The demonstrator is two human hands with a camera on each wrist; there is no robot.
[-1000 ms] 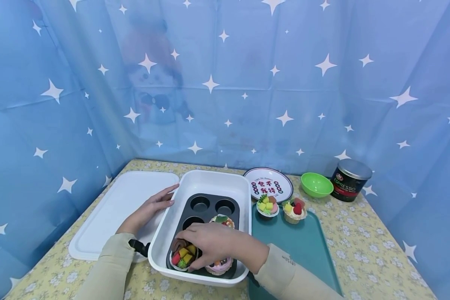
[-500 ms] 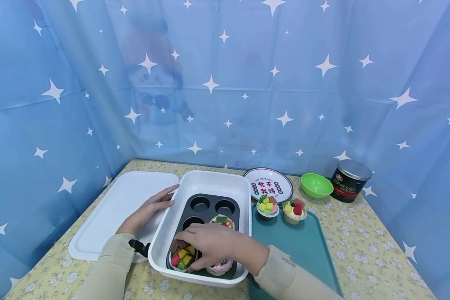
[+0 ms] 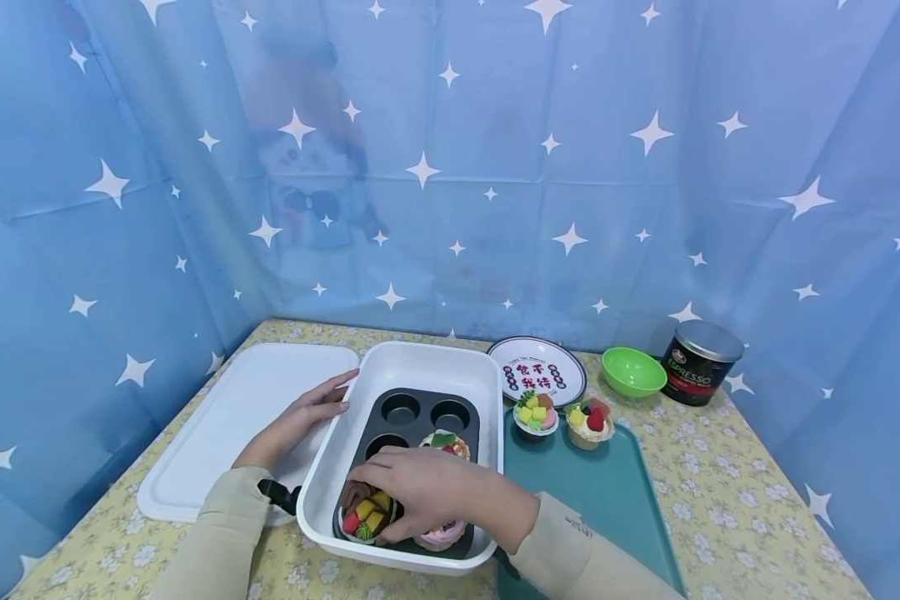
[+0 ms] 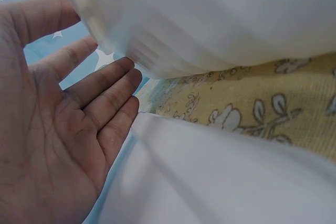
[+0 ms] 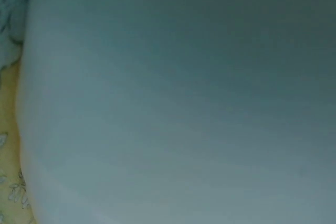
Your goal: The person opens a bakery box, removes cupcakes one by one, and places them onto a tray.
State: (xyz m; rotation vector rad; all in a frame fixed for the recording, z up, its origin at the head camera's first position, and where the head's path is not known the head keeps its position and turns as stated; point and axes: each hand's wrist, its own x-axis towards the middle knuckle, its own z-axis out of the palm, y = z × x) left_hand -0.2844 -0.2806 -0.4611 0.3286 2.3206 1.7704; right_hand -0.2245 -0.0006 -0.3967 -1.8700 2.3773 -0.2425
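A white rectangular tub [image 3: 435, 357] holds a dark muffin pan [image 3: 429, 401]. My right hand [image 3: 427, 492] reaches into the tub and grips a fruit-topped cupcake [image 3: 367, 517] in the pan's near left cup, thumb on its near side. Two more cupcakes sit in the right column: one with a green leaf on top [image 3: 444, 438], and a pink-frosted cupcake [image 3: 439, 538] partly under my hand. My left hand [image 3: 300, 421] rests against the tub's left wall with fingers extended, palm visible in the left wrist view. The right wrist view shows only the tub's blurred outer wall [image 5: 131, 129].
A white lid-like tray [image 3: 210, 442] lies left of the tub. On the right, a teal tray [image 3: 592, 492] carries a yellow-fruit cupcake [image 3: 536, 415] and a raspberry cupcake [image 3: 591, 423]. Behind are a printed plate [image 3: 536, 358], a green bowl [image 3: 633, 372] and an espresso can [image 3: 699, 367].
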